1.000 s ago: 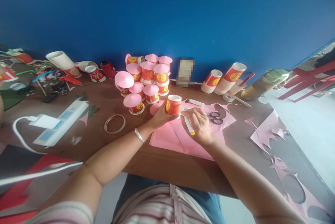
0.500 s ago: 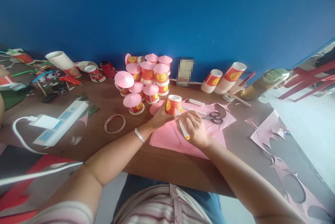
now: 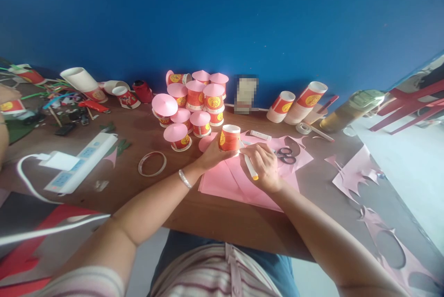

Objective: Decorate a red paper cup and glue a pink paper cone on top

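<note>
My left hand (image 3: 211, 154) is closed round a red paper cup (image 3: 229, 138) with a yellow emblem, which stands upside down on pink paper (image 3: 236, 181). My right hand (image 3: 263, 163) grips a white pen with an orange end (image 3: 250, 166), its tip down beside the foot of the cup. Black-handled scissors (image 3: 286, 154) lie just right of my right hand. A white pen cap or stick (image 3: 260, 135) lies behind the cup.
A pile of red cups with pink cone lids (image 3: 192, 105) stands behind my hands. A tape ring (image 3: 151, 163) and a white power strip (image 3: 81, 160) lie to the left. Cup stacks (image 3: 305, 102), a bottle (image 3: 350, 111) and pink offcuts (image 3: 354, 174) are on the right. Clutter (image 3: 69, 102) fills the far left.
My right hand with the pen shifted left along the cup's foot half a second ago, then came back right. The cup and my left hand stayed in place.
</note>
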Motion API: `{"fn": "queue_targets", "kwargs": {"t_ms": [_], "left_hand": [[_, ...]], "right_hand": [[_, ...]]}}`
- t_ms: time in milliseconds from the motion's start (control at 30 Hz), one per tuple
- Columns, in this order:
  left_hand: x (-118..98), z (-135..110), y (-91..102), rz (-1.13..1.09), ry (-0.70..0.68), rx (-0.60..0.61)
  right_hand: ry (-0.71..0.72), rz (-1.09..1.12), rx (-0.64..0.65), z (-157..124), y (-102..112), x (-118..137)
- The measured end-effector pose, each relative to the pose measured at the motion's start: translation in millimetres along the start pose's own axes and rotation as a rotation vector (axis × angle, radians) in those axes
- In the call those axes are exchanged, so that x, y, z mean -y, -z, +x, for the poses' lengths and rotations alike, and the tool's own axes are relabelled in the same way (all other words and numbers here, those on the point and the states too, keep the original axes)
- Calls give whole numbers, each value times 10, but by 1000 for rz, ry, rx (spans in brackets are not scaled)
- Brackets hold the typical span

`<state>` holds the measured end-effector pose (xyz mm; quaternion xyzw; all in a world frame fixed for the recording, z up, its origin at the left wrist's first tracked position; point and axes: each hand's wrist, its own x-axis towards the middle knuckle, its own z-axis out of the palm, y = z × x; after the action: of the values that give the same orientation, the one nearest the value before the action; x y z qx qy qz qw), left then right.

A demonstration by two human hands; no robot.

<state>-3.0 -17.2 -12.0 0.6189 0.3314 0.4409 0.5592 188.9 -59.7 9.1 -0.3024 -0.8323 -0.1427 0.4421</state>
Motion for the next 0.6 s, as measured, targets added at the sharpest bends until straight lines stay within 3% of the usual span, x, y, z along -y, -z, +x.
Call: {"fn": "queue_targets", "kwargs": {"t_ms": [600], "left_hand": [[30, -15, 11, -21, 0, -24]], "right_hand": [[52, 35, 22, -70, -70, 56]]}}
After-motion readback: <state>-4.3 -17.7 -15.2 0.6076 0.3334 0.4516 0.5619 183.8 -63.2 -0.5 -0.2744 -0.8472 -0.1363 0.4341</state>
